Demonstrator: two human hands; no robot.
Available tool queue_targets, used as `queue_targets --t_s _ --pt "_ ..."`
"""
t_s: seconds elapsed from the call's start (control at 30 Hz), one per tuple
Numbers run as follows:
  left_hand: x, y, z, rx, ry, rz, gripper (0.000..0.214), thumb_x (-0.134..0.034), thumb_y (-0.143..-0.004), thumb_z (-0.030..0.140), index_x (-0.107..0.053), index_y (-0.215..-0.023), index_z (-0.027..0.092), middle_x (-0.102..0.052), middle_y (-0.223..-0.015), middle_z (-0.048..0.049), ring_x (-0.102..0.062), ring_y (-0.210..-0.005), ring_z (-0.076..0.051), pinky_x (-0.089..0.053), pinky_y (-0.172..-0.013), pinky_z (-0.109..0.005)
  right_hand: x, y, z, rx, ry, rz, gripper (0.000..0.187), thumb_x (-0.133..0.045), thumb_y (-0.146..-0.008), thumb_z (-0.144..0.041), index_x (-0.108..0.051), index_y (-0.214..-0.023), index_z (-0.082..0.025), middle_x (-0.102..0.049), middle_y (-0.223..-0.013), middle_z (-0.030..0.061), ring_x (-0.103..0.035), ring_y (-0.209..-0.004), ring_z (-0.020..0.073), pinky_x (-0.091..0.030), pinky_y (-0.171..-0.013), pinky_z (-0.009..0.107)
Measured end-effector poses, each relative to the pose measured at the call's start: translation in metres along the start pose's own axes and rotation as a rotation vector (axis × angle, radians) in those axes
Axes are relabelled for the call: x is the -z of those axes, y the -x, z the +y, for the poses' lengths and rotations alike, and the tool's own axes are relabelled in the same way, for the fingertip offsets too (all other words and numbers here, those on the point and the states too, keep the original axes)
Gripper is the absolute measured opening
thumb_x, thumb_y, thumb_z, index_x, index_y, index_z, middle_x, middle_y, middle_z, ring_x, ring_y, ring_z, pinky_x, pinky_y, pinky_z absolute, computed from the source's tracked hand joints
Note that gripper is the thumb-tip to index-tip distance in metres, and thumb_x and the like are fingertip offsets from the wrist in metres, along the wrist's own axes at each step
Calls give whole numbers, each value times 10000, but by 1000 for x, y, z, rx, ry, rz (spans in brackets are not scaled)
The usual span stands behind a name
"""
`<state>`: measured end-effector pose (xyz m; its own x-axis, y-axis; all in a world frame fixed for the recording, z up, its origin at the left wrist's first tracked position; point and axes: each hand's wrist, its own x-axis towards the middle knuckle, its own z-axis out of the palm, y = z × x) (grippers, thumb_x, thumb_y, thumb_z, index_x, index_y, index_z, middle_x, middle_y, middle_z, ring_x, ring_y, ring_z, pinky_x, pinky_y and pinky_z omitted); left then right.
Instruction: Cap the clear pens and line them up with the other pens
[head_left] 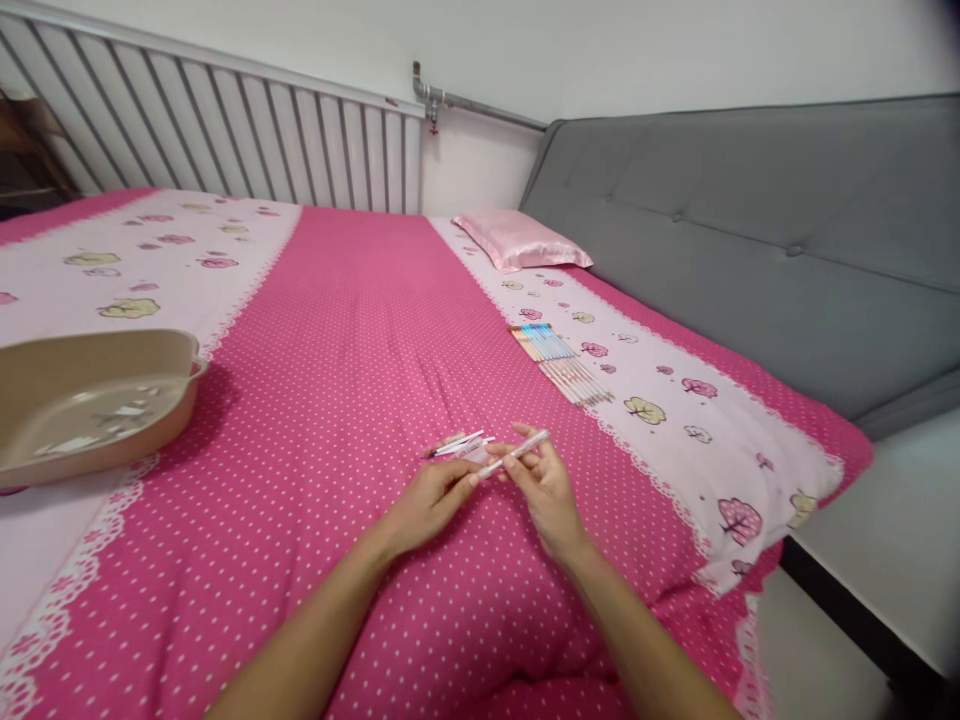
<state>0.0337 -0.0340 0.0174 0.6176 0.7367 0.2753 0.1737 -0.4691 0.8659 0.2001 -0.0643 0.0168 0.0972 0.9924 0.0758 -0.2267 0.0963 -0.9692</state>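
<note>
A slim white pen (pixel 514 455) is held between both hands over the bed. My left hand (pixel 439 495) pinches its lower end between thumb and fingers. My right hand (pixel 544 490) grips it further up, the thumb on top and the far end pointing up to the right. Just beyond my left hand lies a small loose heap of white pens or pen parts (pixel 461 443), some with dark tips, partly hidden by the fingers. Past my right hand, a neat row of several pens (pixel 559 362) lies side by side, blue and tan at the far end, whitish nearer.
A beige plastic basin (pixel 184 395) with some small white pieces (pixel 127 412) inside stands at the left. The bed has a pink dotted cover (pixel 337 380). A pink pillow (pixel 525 240) lies at the back, beside a grey padded headboard (pixel 735 200). A white radiator (pixel 225 115) lines the wall.
</note>
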Motion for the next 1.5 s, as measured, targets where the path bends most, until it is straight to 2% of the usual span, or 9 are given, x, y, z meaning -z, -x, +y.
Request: queue_targets --t_s 0.33,0.57,0.73,0.87,1.03,1.17,1.5 --pt "-2 1 -5 72 -113 63 281 -515 -862 367 -674 -923 144 -673 -805 -47 -569 -723 -165 -417 -663 -267 -3 -1 0 -27 18 51 385 -683 -744 -343 -512 -1050 -184 -688 -882 37 -650 -810 173 -497 -701 286" --pt "-3 0 -6 55 -95 47 290 -502 -869 356 -676 -894 125 -670 -790 -55 -570 -719 -167 -416 -670 -267 -4 -1 2 7 34 50 311 -697 -735 -322 -554 -968 -173 -691 -838 28 -653 -790 158 -494 -762 297" --pt "-1 1 -5 36 -79 9 306 -452 -900 344 -669 -952 135 -668 -861 -59 -575 -787 -182 -425 -727 -287 -3 1 1 -14 18 44 369 -689 -739 -333 -527 -1034 -181 -694 -890 49 -655 -836 181 -505 -748 307" --pt "0 1 -1 36 -17 -7 311 -424 -915 347 -657 -1005 162 -668 -950 -63 -580 -846 -197 -436 -768 -305 -3 2 -1 0 -3 20 435 -664 -762 -326 -474 -1131 -195 -693 -943 62 -650 -879 190 -500 -806 346" --pt "1 2 4 74 3 -3 316 -407 -922 344 -661 -978 164 -667 -909 -59 -578 -806 -192 -441 -749 -304 -4 3 -3 14 -23 16 518 -617 -797 -312 -397 -1258 -222 -671 -1032 65 -631 -921 185 -494 -823 355" --pt "2 2 3 71 14 3 331 -402 -923 352 -663 -943 151 -667 -923 -74 -577 -831 -205 -444 -773 -321 -3 3 -4 16 -33 7 543 -618 -794 -314 -390 -1281 -237 -669 -1038 62 -631 -918 186 -496 -819 355" --pt "1 2 2 74 28 -15 331 -397 -926 353 -655 -991 157 -662 -969 -69 -583 -882 -208 -431 -804 -316 -2 2 -4 10 -9 -24 549 -625 -792 -319 -393 -1281 -230 -673 -1026 67 -635 -885 180 -486 -830 351"
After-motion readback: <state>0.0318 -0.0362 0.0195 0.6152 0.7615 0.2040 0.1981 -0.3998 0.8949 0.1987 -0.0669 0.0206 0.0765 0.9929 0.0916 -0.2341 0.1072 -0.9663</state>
